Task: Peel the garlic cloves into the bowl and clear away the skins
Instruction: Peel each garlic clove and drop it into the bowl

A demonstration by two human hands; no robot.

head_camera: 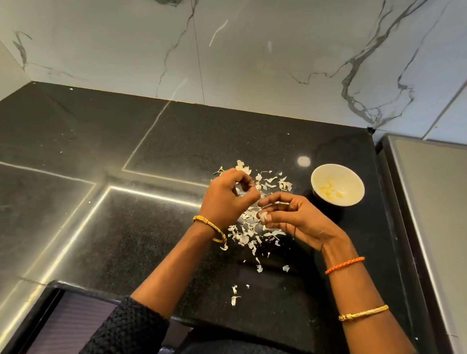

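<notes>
A small white bowl (pixel 345 175) with several peeled garlic cloves (pixel 328 189) in it stands on the black counter, to the right of my hands. My right hand (pixel 295 220) pinches a pale garlic clove (pixel 263 216) between thumb and fingers. My left hand (pixel 229 198) hovers just left of it with fingers curled; whether it grips a bit of skin is unclear. Papery white garlic skins (pixel 246 233) lie scattered on the counter under and around both hands, with a few stray pieces nearer the front edge.
The black stone counter (pixel 146 226) runs left and back to a marble wall (pixel 235 52). A grey metal surface (pixel 440 208) borders the counter on the right. The counter's front edge lies just before my body.
</notes>
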